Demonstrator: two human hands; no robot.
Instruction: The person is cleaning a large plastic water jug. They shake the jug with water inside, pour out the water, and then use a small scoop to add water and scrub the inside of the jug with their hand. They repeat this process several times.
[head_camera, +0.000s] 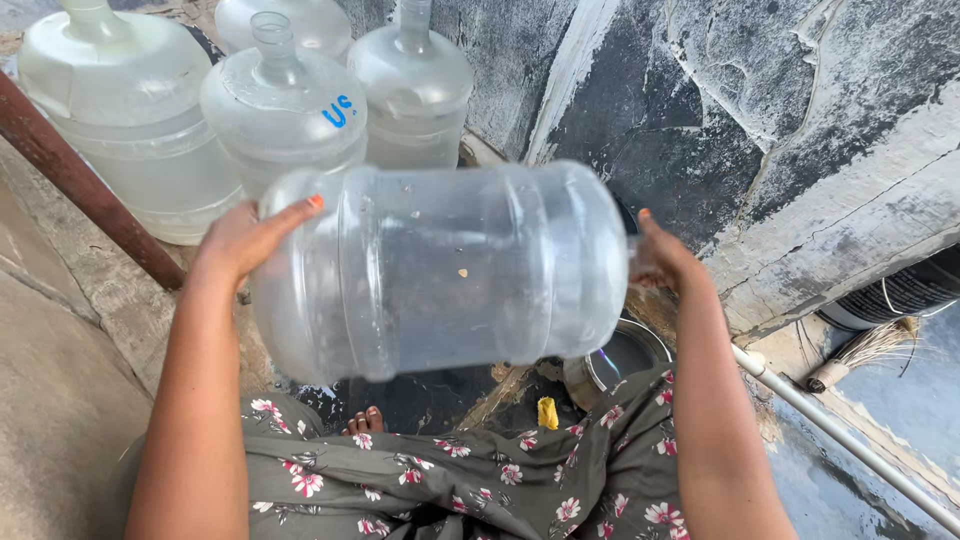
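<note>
- Person's got a big clear water jug (440, 270) lying sideways in the air above their lap, floral skirt (480, 480) below.
- Left hand (245, 240) presses the base end, fingers wrapped on it; right hand (665, 255) grips the neck end.
- Looks like a mid-rinse shake. Tipping it out would need the neck angled down toward the steel bowl (620, 360).
- More jugs (280, 110) stand behind.

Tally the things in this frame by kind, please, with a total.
Clear water jugs: 4, one held sideways between the left hand and right hand, three standing behind
Metal bowl: 1
Yellow scrap: 1
Broom: 1
White pipe: 1
Total: 8
</note>
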